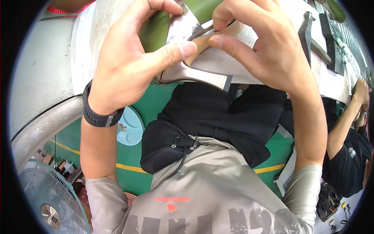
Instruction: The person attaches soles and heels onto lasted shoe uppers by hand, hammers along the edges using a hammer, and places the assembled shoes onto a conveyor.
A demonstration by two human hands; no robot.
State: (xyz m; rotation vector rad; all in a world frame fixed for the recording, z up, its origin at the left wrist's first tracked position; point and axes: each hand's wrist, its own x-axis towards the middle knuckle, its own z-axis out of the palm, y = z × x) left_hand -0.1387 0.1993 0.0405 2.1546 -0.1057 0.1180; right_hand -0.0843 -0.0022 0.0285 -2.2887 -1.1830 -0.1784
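Note:
My left hand (128,66) is closed on a shiny, flat metal piece (183,25), its thumb pressed along the lower edge. Thumb and curled forefinger of my right hand (261,43) come together at a thin tan strip (200,48) that runs toward the left thumb. Whether the strip joins the metal piece, I cannot tell. Olive-green material (154,33) lies behind the metal. Just under my left thumb, a curved, polished metal arm (198,76) reaches out past the bench's near edge. My fingertips are partly cut off at the top.
On the right, a hammer-like tool (307,31) and a black rough block (331,43) lie on the bench (249,64). A co-worker's arm (346,117) is at the far right. A fan (54,199) stands lower left, near a round blue stool (130,126).

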